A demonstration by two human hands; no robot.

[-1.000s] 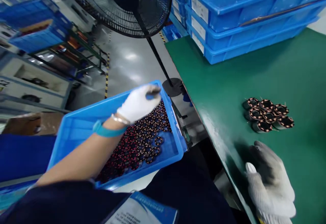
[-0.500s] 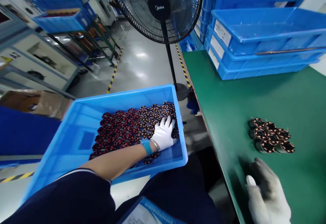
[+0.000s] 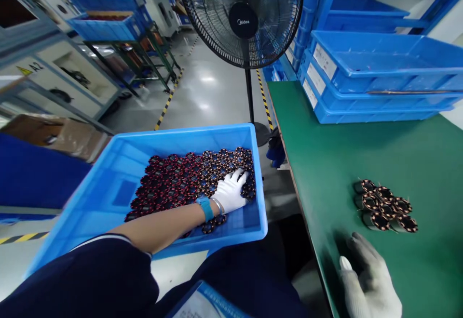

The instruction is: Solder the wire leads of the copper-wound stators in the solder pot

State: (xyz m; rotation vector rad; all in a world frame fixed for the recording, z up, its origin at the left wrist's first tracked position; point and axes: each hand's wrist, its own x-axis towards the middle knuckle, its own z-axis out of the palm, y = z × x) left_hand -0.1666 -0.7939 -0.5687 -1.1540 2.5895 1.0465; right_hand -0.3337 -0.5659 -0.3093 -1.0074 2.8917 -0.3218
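My left hand [image 3: 230, 192], in a white glove, reaches down into a blue bin [image 3: 188, 135] with its fingers spread over wire-wound motor stators. The stators with copper-coloured windings [image 3: 217, 160] lie around the hand at the bin's right side, and stators with red windings [image 3: 166, 178] fill the middle. Fingertips touch the copper-wound ones, some partly hidden under the palm. Over the green tabletop [image 3: 325, 173], my right hand [image 3: 371, 279], also gloved, is open with thumb and fingers apart and nothing between them. Just beyond it stands a small group of copper-wound stators [image 3: 387, 207].
A black standing fan [image 3: 244, 19] is behind the bin. Stacked blue trays [image 3: 383, 67] sit on the table's far end. A cardboard box [image 3: 72, 137] is at the left, with machines [image 3: 68, 72] and a green-framed cart [image 3: 137, 43] farther back.
The view has shifted slightly, so the background appears lower and farther right. My left hand's fingers have drawn in a little over the stators; my right hand has moved slightly left and down.
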